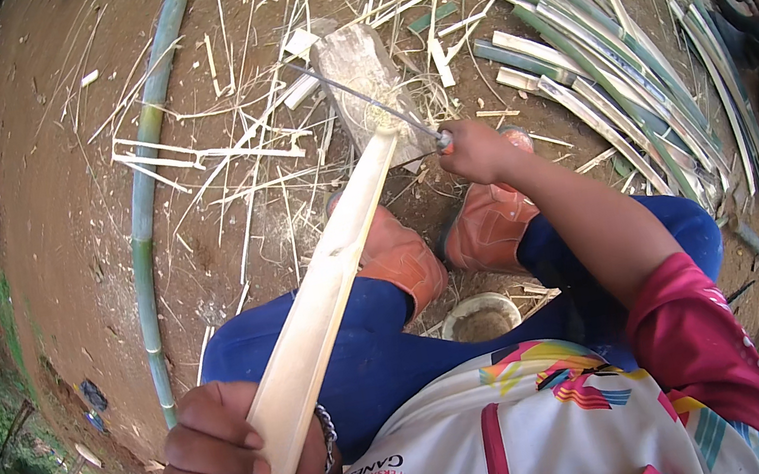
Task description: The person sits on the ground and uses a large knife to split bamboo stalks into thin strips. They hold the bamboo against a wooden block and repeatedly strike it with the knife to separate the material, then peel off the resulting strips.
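My left hand is closed around the near part of a long, pale split bamboo strip. The strip slants away from me, and its far end meets a flat wooden block on the ground between my boots and the litter beyond. My right hand grips the handle of a long thin blade, a machete seen nearly edge-on. That blade crosses over the block toward the far left, close by the strip's far end. Whether it touches the strip I cannot tell. Curly shavings lie there.
A long green bamboo pole lies on the left. Split bamboo pieces are heaped on the right, with thin slivers scattered over the dirt. My orange boots flank the work, and a round pale-rimmed object sits between my legs.
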`<state>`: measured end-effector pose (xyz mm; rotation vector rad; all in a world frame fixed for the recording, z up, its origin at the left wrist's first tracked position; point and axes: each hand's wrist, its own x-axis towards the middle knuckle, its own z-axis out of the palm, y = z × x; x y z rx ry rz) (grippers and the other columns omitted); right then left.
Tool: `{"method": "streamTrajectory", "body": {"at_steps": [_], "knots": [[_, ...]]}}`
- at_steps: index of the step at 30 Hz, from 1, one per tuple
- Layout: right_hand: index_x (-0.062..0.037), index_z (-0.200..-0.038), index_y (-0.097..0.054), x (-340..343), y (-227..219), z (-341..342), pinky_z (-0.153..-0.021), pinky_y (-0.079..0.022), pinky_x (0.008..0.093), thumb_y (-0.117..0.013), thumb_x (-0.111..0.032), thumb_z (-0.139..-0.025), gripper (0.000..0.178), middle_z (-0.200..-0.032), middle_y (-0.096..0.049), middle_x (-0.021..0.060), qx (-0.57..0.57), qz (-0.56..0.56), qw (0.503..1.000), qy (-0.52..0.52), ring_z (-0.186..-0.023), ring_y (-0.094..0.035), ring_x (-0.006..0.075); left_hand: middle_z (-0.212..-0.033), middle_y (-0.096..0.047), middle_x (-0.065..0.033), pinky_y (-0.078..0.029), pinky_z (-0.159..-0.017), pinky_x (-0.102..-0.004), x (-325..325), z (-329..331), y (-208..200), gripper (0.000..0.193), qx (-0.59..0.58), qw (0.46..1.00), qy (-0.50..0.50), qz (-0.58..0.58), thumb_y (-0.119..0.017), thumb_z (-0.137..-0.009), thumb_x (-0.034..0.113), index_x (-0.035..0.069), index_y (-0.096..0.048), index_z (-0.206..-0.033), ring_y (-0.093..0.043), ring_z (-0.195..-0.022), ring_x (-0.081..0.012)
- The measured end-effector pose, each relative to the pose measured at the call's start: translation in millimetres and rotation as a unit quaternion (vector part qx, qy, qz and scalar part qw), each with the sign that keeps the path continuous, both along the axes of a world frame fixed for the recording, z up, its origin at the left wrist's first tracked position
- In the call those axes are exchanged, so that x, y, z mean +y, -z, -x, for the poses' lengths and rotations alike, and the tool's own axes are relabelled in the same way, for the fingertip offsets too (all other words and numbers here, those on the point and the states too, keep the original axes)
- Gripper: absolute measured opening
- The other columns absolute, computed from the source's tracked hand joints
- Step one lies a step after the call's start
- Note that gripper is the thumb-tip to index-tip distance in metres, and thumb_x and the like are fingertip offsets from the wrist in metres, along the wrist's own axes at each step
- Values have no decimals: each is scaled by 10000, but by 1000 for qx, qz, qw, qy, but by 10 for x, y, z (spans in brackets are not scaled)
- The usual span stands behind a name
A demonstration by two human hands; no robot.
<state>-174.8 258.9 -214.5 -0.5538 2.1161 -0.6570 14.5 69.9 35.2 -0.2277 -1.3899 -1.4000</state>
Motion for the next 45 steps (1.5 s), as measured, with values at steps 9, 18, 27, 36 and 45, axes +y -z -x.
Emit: {"method": "streamTrajectory", "body": {"at_steps": [9, 18, 27, 36, 45], "knots": [[-53, -1027, -635, 234, -1510, -654, -727, -528, 504, -700, -129, -785, 261, -840, -672, 214, 46, 110, 991, -57, -822, -676, 423, -726, -458, 87, -378, -547, -227, 118, -73, 29, 392, -24, 999, 1, 48, -804, -775, 166, 198, -418, -836, -481, -588, -72], [-49, -1067, -620, 103, -1798, -994, -691, -549, 523, -746, -125, -747, 352, -798, -689, 198, 25, 164, 984, -67, -772, -692, 414, -719, -464, 104, -378, -548, -210, 215, -109, 80, 372, -23, 997, -17, 65, -800, -801, 173, 209, -432, -837, -488, -590, -54], [-53, -1129, -621, 68, -1677, -1029, -698, -558, 525, -763, -142, -729, 434, -819, -702, 199, 32, 165, 983, -73, -767, -699, 410, -639, -407, 82, -351, -534, -222, 280, -46, 33, 359, -18, 999, -15, 34, -497, -964, 464, 207, -422, -723, -415, -544, -56], [-70, -983, -610, 60, -1519, -1049, -631, -527, 499, -729, -103, -745, 268, -746, -656, 171, 80, 203, 975, -43, -723, -677, 396, -643, -404, 92, -348, -533, -221, 277, -36, 44, 351, -8, 999, -17, 42, -509, -966, 455, 204, -422, -737, -414, -545, -55], [-74, -1015, -607, 91, -1419, -1018, -644, -528, 503, -712, -93, -760, 276, -732, -654, 180, 72, 192, 978, -28, -725, -675, 408, -694, -427, 107, -360, -556, -214, 278, -92, 101, 346, -10, 998, 2, 66, -739, -884, 350, 214, -436, -792, -436, -583, -48]]}}
